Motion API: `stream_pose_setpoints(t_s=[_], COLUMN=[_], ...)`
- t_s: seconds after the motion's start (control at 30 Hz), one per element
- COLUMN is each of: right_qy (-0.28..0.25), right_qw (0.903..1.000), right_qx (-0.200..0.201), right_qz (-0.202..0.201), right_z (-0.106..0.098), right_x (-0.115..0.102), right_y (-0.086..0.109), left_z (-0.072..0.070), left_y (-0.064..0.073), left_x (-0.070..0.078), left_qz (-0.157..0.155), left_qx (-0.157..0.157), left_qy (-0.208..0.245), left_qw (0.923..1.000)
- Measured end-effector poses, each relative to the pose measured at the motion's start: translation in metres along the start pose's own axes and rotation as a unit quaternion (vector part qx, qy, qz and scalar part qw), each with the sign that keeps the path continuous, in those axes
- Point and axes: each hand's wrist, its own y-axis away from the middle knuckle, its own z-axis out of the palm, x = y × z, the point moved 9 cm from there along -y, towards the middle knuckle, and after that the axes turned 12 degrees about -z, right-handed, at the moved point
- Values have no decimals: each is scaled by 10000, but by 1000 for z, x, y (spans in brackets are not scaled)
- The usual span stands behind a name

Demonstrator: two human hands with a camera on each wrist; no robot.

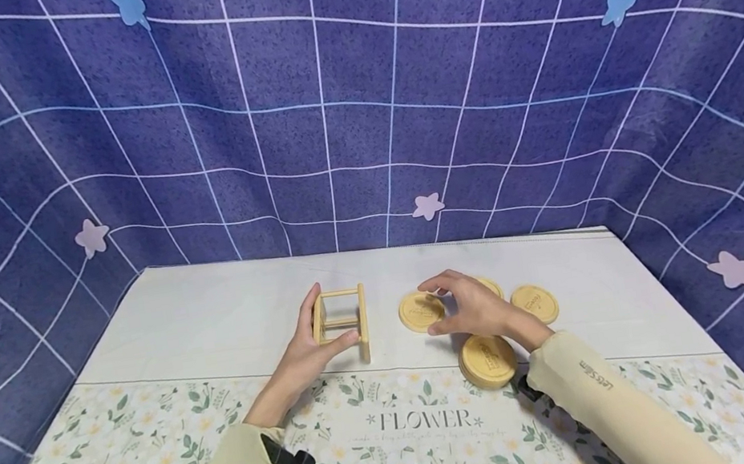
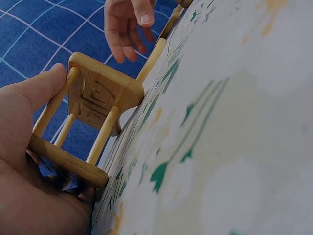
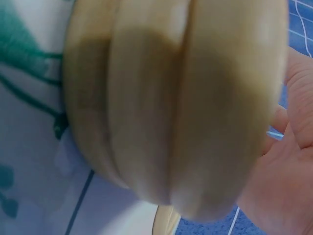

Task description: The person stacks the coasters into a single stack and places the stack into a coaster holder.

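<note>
My left hand (image 1: 300,357) grips a small wooden coaster rack (image 1: 364,322) between thumb and fingers, at the left of the table's middle. In the left wrist view the rack (image 2: 100,93) shows two end plates joined by thin rods, one plate carved with a design. My right hand (image 1: 471,305) hovers with thumb and fingers spread, holding nothing, its fingertips at the right side of a round wooden coaster (image 1: 420,312). Behind that hand another coaster (image 1: 490,286) is partly hidden. Below the right wrist stands a stack of coasters (image 1: 489,361), looming large and blurred in the right wrist view.
One more coaster (image 1: 535,305) lies flat to the right of my right hand. A white tablecloth (image 1: 224,312) with a floral band and the word FLOWER covers the table. Behind it hangs a blue gridded curtain (image 1: 354,121) with stars.
</note>
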Motion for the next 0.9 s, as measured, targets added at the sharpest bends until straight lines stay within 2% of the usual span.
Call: stream_pose_setpoints(t_s=[0.77,0.9], right_qy=[92,61], right_qw=[9997,9996], right_qx=[-226,-262], right_qz=[-80,-40], right_z=[9,11], right_x=[7,9], right_y=[-9,-9], left_z=[-1,0], left_y=[0,1], left_x=[0,2], left_qz=[-27,50], left_qx=[25,12], left_qy=[28,67], left_qw=[10000,10000])
